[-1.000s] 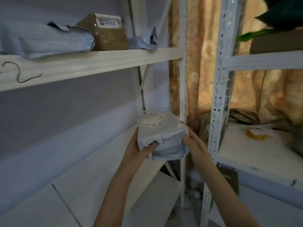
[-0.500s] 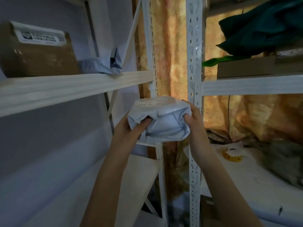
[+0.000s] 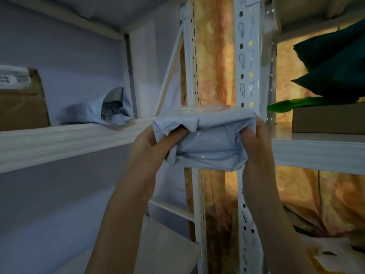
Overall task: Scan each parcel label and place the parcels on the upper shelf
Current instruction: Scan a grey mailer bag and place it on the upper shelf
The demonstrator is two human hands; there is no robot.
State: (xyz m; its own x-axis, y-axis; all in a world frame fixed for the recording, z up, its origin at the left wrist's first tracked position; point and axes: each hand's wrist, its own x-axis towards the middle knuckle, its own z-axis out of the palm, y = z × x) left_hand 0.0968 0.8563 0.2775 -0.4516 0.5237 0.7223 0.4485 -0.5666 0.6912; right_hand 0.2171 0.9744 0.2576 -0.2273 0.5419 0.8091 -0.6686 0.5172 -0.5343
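Observation:
I hold a grey plastic-wrapped parcel (image 3: 205, 139) in both hands at the height of the upper shelf (image 3: 65, 141), just off its right end. My left hand (image 3: 152, 143) grips the parcel's left side with fingers tucked under a fold. My right hand (image 3: 254, 141) clamps its right side. The parcel's label faces up and shows only as a thin edge. A crumpled grey parcel (image 3: 98, 111) lies on the shelf to the left. A brown box with a white label (image 3: 21, 99) stands at the far left.
Two white perforated uprights (image 3: 245, 76) rise right behind the parcel. The neighbouring rack on the right carries a cardboard box (image 3: 327, 119), a green item and dark cloth (image 3: 335, 68). A lower shelf board (image 3: 167, 244) lies below. Orange patterned fabric hangs behind.
Both hands have lifted the parcel from near the lower shelf up to the level of the upper shelf's edge. The view has tilted up and closer to the rack.

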